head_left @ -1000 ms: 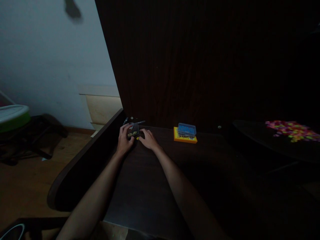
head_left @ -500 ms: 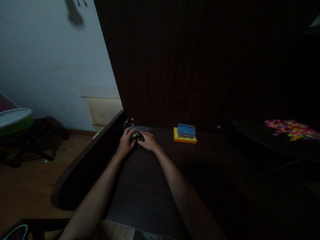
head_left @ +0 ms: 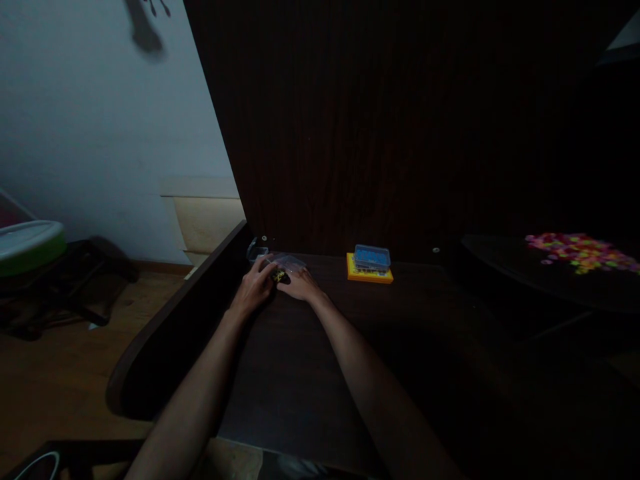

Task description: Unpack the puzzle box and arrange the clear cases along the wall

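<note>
At the far left of the dark tabletop, both hands are close together around a clear plastic bag (head_left: pixel 289 263) and some small black and yellow pieces (head_left: pixel 280 275). My left hand (head_left: pixel 254 288) has its fingers bent over the left side of the bag. From the right, my right hand (head_left: pixel 301 287) presses on it, thumb by the pieces and fingers partly under the film. Whether the pieces lie inside the bag I cannot tell in this dim light. Just behind my left hand stands a small clear plastic box (head_left: pixel 258 253) with its lid raised.
A clear case with blue contents (head_left: pixel 373 257) rests on a yellow box (head_left: pixel 369 277) to the right. Dark panels rise behind and along the left side (head_left: pixel 175 327). Farther right, a pile of colourful small pieces (head_left: pixel 583 252) lies on a dark surface.
My hands have shifted slightly, and more of the plastic film shows spread over my right fingers. The small clear box behind my left hand is less covered now.
</note>
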`<state>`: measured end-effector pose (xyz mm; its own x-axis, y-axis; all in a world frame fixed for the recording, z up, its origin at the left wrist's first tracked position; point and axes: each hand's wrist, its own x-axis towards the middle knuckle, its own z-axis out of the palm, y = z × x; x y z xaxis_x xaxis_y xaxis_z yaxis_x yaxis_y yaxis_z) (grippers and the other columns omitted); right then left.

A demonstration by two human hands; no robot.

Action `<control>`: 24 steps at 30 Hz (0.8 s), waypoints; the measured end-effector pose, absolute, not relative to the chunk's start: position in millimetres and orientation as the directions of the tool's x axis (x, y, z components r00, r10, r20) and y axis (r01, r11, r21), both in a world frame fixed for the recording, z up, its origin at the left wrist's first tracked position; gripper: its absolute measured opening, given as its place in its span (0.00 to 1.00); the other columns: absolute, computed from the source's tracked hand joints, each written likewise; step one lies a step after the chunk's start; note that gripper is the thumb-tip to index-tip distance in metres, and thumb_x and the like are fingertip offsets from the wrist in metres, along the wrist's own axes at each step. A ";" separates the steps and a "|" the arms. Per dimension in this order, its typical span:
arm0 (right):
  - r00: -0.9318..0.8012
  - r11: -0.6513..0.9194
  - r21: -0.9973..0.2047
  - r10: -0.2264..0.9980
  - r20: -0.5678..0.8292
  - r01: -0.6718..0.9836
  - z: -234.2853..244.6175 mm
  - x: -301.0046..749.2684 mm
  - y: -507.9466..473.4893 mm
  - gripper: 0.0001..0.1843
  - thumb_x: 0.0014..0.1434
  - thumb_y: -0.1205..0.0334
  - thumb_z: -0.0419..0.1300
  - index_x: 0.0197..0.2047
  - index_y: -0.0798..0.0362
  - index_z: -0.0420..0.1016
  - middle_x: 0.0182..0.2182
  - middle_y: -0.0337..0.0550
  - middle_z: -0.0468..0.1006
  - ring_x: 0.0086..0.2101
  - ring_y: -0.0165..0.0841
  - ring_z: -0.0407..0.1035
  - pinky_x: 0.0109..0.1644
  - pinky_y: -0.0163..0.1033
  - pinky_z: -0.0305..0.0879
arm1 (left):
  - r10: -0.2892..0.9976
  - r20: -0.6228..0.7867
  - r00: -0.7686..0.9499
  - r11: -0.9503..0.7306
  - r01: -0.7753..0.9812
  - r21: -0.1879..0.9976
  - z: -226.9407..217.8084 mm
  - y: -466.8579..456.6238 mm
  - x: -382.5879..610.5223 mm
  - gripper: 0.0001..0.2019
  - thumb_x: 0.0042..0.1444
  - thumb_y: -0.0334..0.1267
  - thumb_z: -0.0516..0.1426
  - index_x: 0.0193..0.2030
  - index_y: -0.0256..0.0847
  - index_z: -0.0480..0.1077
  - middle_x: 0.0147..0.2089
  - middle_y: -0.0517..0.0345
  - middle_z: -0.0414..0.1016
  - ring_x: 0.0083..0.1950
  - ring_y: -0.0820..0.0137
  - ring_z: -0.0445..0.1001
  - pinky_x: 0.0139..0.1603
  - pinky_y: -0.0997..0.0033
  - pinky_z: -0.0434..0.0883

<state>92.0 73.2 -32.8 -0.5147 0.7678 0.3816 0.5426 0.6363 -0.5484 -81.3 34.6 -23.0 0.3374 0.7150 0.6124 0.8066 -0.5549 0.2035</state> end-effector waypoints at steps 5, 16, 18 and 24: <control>-0.514 0.633 -0.553 0.770 0.379 0.541 -34.8 91.7 74.3 0.31 0.54 0.64 0.62 0.61 0.47 0.66 0.61 0.44 0.68 0.61 0.39 0.60 0.67 0.48 0.53 | 0.713 0.612 0.342 -0.571 0.790 0.224 -21.1 32.3 -79.6 0.24 0.55 0.26 0.50 0.59 0.44 0.64 0.65 0.47 0.61 0.62 0.59 0.69 0.58 0.54 0.73; -0.507 0.605 -0.549 0.792 0.341 0.576 -36.5 92.0 73.9 0.31 0.56 0.62 0.60 0.63 0.53 0.63 0.60 0.51 0.69 0.59 0.42 0.62 0.65 0.48 0.54 | 0.690 0.636 0.346 -0.597 0.769 0.229 -12.9 27.5 -76.4 0.24 0.55 0.26 0.51 0.59 0.43 0.64 0.65 0.46 0.60 0.63 0.58 0.67 0.59 0.55 0.71; -0.518 0.615 -0.542 0.784 0.343 0.572 -36.7 92.1 74.1 0.30 0.56 0.61 0.60 0.62 0.53 0.64 0.59 0.51 0.69 0.59 0.42 0.62 0.65 0.49 0.54 | 0.698 0.638 0.325 -0.582 0.777 0.241 -12.4 26.6 -75.8 0.24 0.55 0.26 0.51 0.59 0.44 0.63 0.64 0.46 0.60 0.63 0.57 0.67 0.59 0.55 0.72; -0.495 0.603 -0.592 0.791 0.359 0.534 -33.1 94.2 71.2 0.32 0.55 0.62 0.61 0.63 0.52 0.61 0.58 0.52 0.70 0.56 0.43 0.64 0.61 0.51 0.58 | 0.694 0.715 0.081 -0.504 0.764 0.403 -12.2 29.9 -75.6 0.24 0.52 0.27 0.56 0.57 0.41 0.64 0.60 0.45 0.64 0.61 0.57 0.68 0.61 0.53 0.70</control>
